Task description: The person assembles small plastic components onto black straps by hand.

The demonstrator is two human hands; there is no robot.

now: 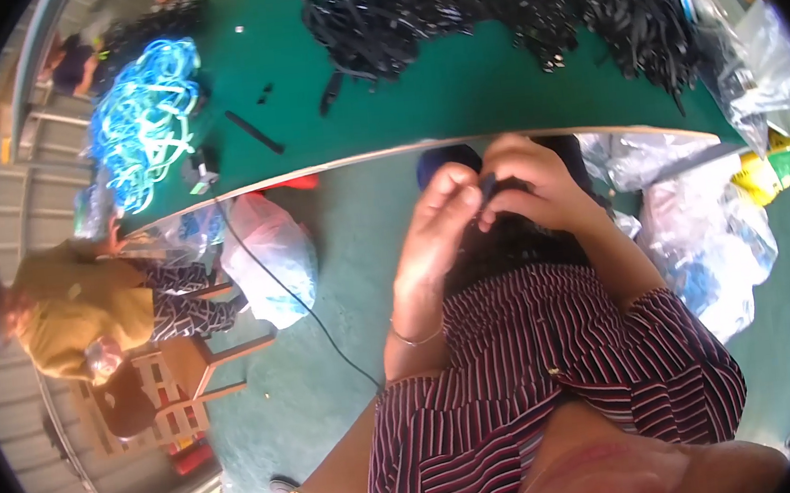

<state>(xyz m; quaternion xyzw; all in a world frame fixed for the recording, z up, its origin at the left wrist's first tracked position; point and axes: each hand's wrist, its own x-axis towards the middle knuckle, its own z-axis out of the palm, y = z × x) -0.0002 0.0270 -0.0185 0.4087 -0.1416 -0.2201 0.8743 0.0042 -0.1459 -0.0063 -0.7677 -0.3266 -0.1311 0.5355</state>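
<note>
Just off the table's front edge, my hands are close together, fingers bent inward. A small dark piece [486, 187] is pinched between them; its kind is too small and blurred to tell. My left hand [440, 216] closes on one side of it with thumb and fingers. From the other side, my right hand [541, 180] grips it, fingers curled. On the green table [373, 120] beyond lies a long heap of black straps [485, 0]. A separate black strip [255, 132] and a few small black bits [264, 94] lie to its left.
A blue and white bundle of cords [150, 118] lies at the table's left. A dark cable [285, 286] hangs down past a plastic bag [268, 259]. Another person [86, 300] is by a wooden chair [188, 371] at left. More plastic bags [713, 235] stand at right.
</note>
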